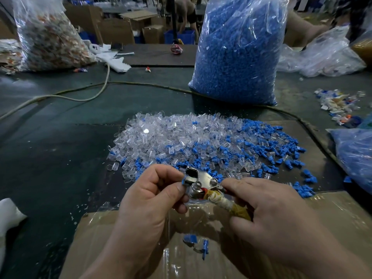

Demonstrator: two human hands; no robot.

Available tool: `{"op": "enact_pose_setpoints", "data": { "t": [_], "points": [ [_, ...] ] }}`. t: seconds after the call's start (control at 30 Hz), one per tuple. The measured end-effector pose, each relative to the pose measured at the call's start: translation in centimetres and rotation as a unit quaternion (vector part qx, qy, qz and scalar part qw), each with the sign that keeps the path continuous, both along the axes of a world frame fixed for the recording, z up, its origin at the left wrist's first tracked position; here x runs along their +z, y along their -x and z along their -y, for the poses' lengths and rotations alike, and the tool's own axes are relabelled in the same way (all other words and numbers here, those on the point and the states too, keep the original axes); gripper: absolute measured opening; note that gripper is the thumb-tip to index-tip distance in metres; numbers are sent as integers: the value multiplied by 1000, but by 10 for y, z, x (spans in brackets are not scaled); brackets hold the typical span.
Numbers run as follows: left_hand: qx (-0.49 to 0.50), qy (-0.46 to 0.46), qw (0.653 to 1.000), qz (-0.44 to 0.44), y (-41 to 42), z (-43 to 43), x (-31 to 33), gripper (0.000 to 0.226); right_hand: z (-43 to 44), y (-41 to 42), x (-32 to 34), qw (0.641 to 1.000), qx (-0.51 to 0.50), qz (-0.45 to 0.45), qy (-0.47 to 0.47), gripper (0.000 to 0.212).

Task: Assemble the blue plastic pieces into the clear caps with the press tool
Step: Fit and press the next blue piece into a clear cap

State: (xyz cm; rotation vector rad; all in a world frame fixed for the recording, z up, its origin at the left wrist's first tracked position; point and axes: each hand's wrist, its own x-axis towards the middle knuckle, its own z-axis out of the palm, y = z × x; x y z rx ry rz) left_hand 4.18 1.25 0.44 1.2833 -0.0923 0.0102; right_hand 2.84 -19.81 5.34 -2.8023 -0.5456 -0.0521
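- press tool (pixel 201 185): held up in both hands, above the far edge of a taped cardboard box (pixel 334 210). Metal head points left; the tape-wrapped handle runs down and right.
- right hand (pixel 269 216): fingers (pixel 253 187) curled round the tool's handle, forefinger stretched along to the head plate.
- left hand (pixel 149 200): fingers curled, thumb and forefinger pinching a blue piece (pixel 184 181) at the left tip of the tool's head, touching the metal. Can't tell if a clear cap is on it.
- clear caps (pixel 171 135): big loose pile on the bench (pixel 50 158), just beyond the tool.
- loose blue pieces (pixel 271 152): mixed into that pile, thickest beyond and right of the tool. A few lie just right of it, at the box edge.
- blue-and-clear parts (pixel 196 243): a couple lying on the box, nearer the camera than the tool, between the two wrists.
- bag of blue pieces (pixel 237 53): clear plastic, full, standing upright well beyond the tool, slightly right.
- cable (pixel 141 84): snakes across the bench beyond the tool, between the pile and the bag.
- bag of orange-and-white bits (pixel 50 37): far beyond the tool, to the left.
- small heap of mixed scraps (pixel 338 105): beyond the tool, far right.
- white cloth (pixel 8 216): far left of the tool, at the frame edge.
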Motion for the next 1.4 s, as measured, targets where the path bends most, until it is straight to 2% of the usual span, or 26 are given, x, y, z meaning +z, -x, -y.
{"op": "enact_pose_setpoints", "data": {
  "t": [0.23, 0.77, 0.93, 1.0, 1.07, 1.17, 1.23, 1.4],
  "points": [
    [8, -11, 1000, -2, 1, 1, 4, 13, 1, -3, -4, 1000, 8, -7, 3, 77],
    [34, -19, 999, 26, 6, 8, 8, 12, 2, 1, 2, 1000, -12, -13, -12, 80],
    [73, -42, 996, 27, 4, 5, 8, 12, -1, -2, -8, 1000, -27, 0, -2, 61],
    [96, -73, 993, 12, 2, 2, 2, 22, 5, -7, -13, 998, -59, 28, 10, 65],
    [79, -72, 994, -29, 2, 3, -2, 22, 11, -15, -17, 993, -102, 37, 50, 72],
    [26, -77, 993, -82, 3, 9, -5, 22, 12, -23, -22, 988, -129, 20, 81, 70],
    [28, -71, 992, -102, 2, 11, -6, 26, 10, -25, -26, 988, -125, 21, 85, 64],
    [35, -25, 990, -134, 2, 12, -6, 13, 8, -23, -27, 987, -129, 25, 90, 63]
  ]
}}
